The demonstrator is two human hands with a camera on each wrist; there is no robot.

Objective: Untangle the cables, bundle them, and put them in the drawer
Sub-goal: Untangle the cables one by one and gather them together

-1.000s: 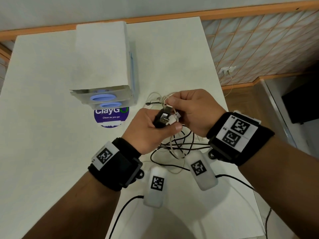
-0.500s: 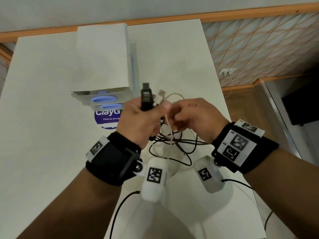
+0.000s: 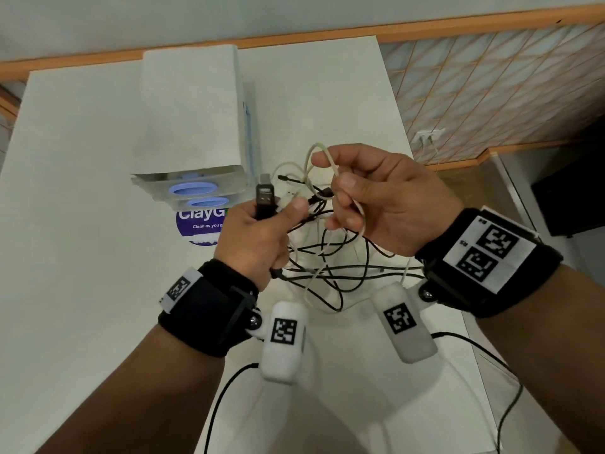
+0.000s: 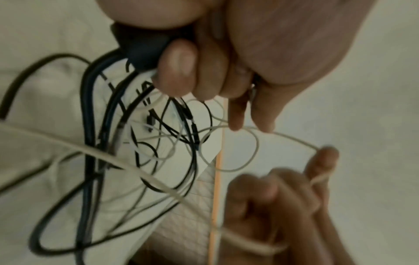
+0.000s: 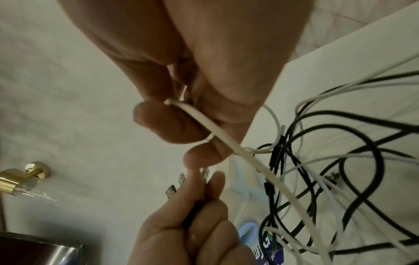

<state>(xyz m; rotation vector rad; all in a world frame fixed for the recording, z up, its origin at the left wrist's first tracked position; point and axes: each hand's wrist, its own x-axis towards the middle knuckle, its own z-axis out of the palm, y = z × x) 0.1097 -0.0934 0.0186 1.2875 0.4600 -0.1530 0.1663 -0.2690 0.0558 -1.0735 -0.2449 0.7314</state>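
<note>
Two hands have drawn apart: the right hand [image 3: 386, 198] now pinches a lifted white cable [image 3: 330, 165] loop, while the left hand [image 3: 258, 237] keeps its fingers wrapped round the black plug [image 3: 265, 199]. Judging by this, one cable is starting to come free of the tangle [image 3: 327, 263]; bundling remains.

Both forearms are bare. The left wrist wears a wide black band [image 3: 209, 309] with a small white tag printed with a black square code. The right wrist wears a similar black band [image 3: 491, 263] with a larger white label showing two such codes. Below each band a screw holds a white rounded camera pod [image 3: 284, 342] with its own code, and a thin black cable [image 3: 222, 398] leaves it.
</note>
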